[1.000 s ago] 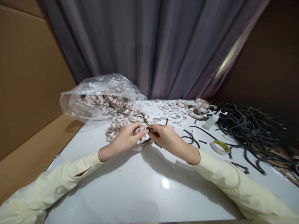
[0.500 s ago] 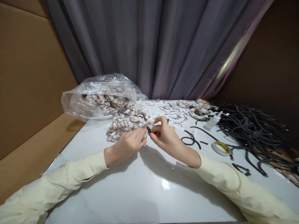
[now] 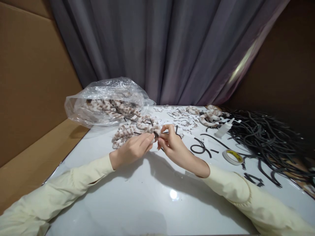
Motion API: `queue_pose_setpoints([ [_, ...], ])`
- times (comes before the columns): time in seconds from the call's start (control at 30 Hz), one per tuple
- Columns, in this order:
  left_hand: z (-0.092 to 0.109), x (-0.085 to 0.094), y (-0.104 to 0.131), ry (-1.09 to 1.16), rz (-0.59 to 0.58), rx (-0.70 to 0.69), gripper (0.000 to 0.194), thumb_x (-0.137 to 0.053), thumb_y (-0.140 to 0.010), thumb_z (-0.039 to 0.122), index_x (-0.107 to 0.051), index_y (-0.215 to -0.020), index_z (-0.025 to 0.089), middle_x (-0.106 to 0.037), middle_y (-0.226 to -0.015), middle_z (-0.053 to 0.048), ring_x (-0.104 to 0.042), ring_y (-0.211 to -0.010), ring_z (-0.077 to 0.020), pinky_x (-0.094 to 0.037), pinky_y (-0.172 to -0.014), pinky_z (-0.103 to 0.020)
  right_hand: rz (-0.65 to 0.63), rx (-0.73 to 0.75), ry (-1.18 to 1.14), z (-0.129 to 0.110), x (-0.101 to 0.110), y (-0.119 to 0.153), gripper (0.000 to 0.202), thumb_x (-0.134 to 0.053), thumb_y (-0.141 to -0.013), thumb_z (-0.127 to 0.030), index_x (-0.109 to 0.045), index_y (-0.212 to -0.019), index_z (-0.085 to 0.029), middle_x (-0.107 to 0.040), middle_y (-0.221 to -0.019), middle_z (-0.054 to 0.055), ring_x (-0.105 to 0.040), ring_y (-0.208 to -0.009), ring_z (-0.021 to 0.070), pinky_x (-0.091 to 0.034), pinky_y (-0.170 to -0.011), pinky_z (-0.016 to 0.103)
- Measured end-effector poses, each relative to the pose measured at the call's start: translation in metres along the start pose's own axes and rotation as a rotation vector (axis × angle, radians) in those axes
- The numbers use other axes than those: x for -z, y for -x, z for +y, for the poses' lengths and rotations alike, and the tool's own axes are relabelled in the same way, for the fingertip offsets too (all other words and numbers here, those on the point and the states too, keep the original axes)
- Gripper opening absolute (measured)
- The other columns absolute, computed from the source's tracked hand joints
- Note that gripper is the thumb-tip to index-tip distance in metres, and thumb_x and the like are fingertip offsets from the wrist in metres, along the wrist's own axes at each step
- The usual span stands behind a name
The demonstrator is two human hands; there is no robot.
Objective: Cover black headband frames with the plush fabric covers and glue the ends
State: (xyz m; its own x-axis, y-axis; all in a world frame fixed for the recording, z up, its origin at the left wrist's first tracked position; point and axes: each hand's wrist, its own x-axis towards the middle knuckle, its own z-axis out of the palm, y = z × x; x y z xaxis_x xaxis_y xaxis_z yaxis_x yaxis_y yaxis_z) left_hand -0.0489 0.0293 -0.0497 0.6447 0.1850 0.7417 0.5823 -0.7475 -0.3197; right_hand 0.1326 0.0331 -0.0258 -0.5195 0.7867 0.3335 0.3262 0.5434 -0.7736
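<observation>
Close together over the table's middle, both hands pinch at one spot. My left hand [image 3: 134,146] is closed, its thumb and fingertips on a short black cord [image 3: 156,134]. My right hand [image 3: 173,141] is closed too, its fingertips at the same cord from the right; the exact grip is partly hidden. A fluffy white-and-brown strip [image 3: 157,129] lies right at the fingertips. Behind my left hand is a heap of fluffy striped strips [image 3: 124,131] with black cord ends poking out.
A clear plastic bag [image 3: 110,87] of fluffy strips stands at back left. Paper scraps [image 3: 182,118] litter the back. On the right are a white squeeze bottle [image 3: 224,128], a tape roll [image 3: 233,157], loose black cord pieces [image 3: 198,148] and a big tangle of black cords [image 3: 265,137].
My right hand's fingers have shifted slightly and drawn closer to the left fingertips. More black cord now shows around the right hand. The left hand has barely moved.
</observation>
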Motion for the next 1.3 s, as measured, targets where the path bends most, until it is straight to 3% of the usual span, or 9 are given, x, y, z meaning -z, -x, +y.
queue_pose_setpoints([
  [0.1, 0.005, 0.003, -0.007, 0.186, -0.034, 0.296, 0.017, -0.048, -0.086, 0.015, -0.051, -0.103, 0.012, -0.065, -0.086, -0.008, -0.063, -0.074, -0.0152, -0.051, -0.066, -0.024, -0.008, -0.011, 0.039, 0.000, 0.002, -0.001, 0.021, -0.036, -0.087, -0.018, -0.024, -0.104, -0.019, -0.050, -0.063, -0.004, -0.050, -0.056, 0.0135, -0.037, -0.056, 0.024],
  [0.23, 0.004, 0.013, -0.025, 0.672, -0.144, 0.957, 0.016, -0.053, -0.085, 0.032, -0.055, -0.089, 0.017, -0.058, -0.060, 0.003, -0.051, -0.048, -0.0090, -0.040, -0.048, -0.020, -0.017, -0.036, 0.259, 0.005, 0.006, -0.001, 0.039, -0.040, -0.089, -0.022, -0.022, -0.123, -0.016, -0.060, -0.072, 0.001, -0.053, -0.056, 0.0139, -0.036, -0.054, 0.023],
  [0.33, -0.002, 0.016, -0.033, 1.122, -0.213, 1.196, 0.025, -0.051, -0.085, 0.040, -0.053, -0.078, 0.016, -0.048, -0.051, 0.006, -0.038, -0.040, -0.0062, -0.028, -0.040, -0.018, 0.027, 0.004, 0.585, 0.006, 0.012, -0.001, 0.038, -0.045, -0.088, -0.031, -0.036, -0.123, -0.019, -0.063, -0.080, 0.005, -0.055, -0.059, 0.0157, -0.035, -0.053, 0.024],
  [0.5, -0.005, -0.004, -0.017, 1.565, -0.286, 1.288, 0.030, -0.053, -0.084, 0.042, -0.051, -0.073, 0.014, -0.039, -0.046, 0.008, -0.028, -0.038, -0.0026, -0.023, -0.041, -0.016, -0.032, 0.244, 0.731, 0.002, 0.018, -0.005, 0.019, -0.055, -0.084, -0.023, -0.058, -0.102, -0.017, -0.059, -0.103, 0.013, -0.055, -0.092, 0.0225, -0.043, -0.070, 0.029],
  [0.67, 0.003, -0.030, 0.006, 1.835, -0.299, 1.404, 0.032, -0.068, -0.072, 0.038, -0.049, -0.074, 0.012, -0.048, -0.056, 0.005, -0.025, -0.037, 0.0007, -0.014, -0.037, -0.014, -0.251, 0.052, 0.436, 0.013, 0.028, -0.015, 0.008, -0.060, -0.080, -0.021, -0.064, -0.082, -0.014, -0.065, -0.076, 0.005, -0.058, -0.073, 0.0154, -0.041, -0.065, 0.024],
  [0.87, 0.004, -0.035, 0.013, 1.909, -0.419, 1.440, 0.031, -0.071, -0.070, 0.033, -0.052, -0.080, 0.011, -0.049, -0.056, 0.004, -0.025, -0.037, 0.0014, -0.014, -0.037, -0.014, -0.529, -0.126, 0.242, 0.029, 0.035, -0.024, 0.022, -0.070, -0.071, -0.028, -0.060, -0.081, -0.011, -0.059, -0.064, 0.000, -0.052, -0.057, 0.0108, -0.037, -0.052, 0.019],
  [1.0, 0.001, -0.034, 0.013, 1.912, -0.469, 1.438, 0.030, -0.070, -0.071, 0.033, -0.052, -0.081, 0.011, -0.045, -0.053, 0.006, -0.023, -0.037, 0.0012, -0.013, -0.037, -0.014, -0.579, -0.021, 0.370, 0.032, 0.035, -0.023, 0.016, -0.067, -0.075, -0.027, -0.061, -0.073, -0.012, -0.056, -0.059, -0.002, -0.048, -0.053, 0.0087, -0.034, -0.052, 0.019],
  [1.13, -0.002, -0.033, 0.012, 1.950, -0.565, 1.377, 0.031, -0.071, -0.071, 0.032, -0.053, -0.086, 0.012, -0.036, -0.047, 0.010, -0.019, -0.036, 0.0004, -0.012, -0.037, -0.015, -0.742, 0.138, 0.432, 0.036, 0.041, -0.023, 0.008, -0.065, -0.075, -0.018, -0.061, -0.070, -0.013, -0.058, -0.072, 0.002, -0.051, -0.062, 0.0095, -0.038, -0.059, 0.019],
  [1.3, -0.002, -0.033, 0.014, 1.964, -0.583, 1.361, 0.031, -0.073, -0.069, 0.031, -0.056, -0.087, 0.012, -0.035, -0.045, 0.010, -0.018, -0.037, -0.0005, -0.013, -0.036, -0.014, -0.711, 0.205, 0.448, 0.017, 0.076, -0.021, 0.011, -0.054, -0.082, -0.020, -0.059, -0.075, -0.013, -0.059, -0.078, 0.005, -0.053, -0.067, 0.0114, -0.041, -0.065, 0.022],
])
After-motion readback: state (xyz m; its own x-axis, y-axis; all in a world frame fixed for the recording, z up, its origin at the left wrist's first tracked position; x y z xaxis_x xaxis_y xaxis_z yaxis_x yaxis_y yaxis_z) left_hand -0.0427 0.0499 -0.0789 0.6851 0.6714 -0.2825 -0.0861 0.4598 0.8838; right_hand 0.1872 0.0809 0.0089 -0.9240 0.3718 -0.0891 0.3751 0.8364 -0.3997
